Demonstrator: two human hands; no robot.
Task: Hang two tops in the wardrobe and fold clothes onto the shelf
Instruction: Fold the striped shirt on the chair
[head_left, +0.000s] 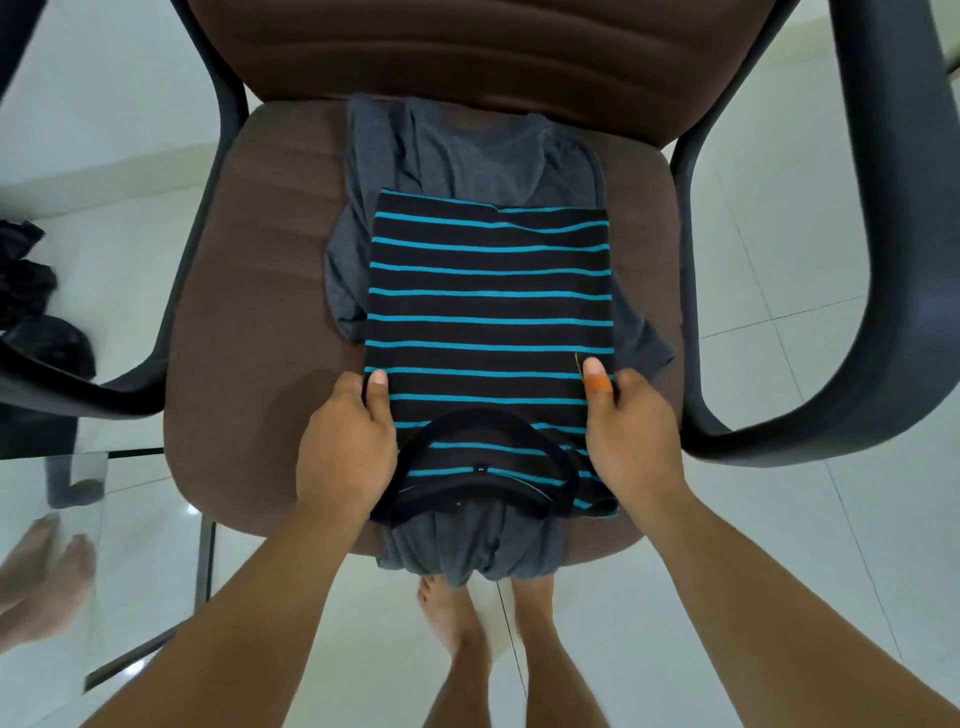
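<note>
Striped top (488, 306), black with blue lines, lies folded on a grey garment (467, 156) on the brown chair seat (249, 260). The left hand (345, 441) pinches its near left edge, thumb on top and fingers curled under. The right hand (631, 431) pinches the near right edge in the same way; its thumb has an orange plaster. The collar points toward the person. The chair has dark armrests (779, 405) and stands on a white tiled floor (805, 519). Dark clothes (36, 312) at the left are cut off and blurred. Bare feet (457, 618) show below the seat.
</note>
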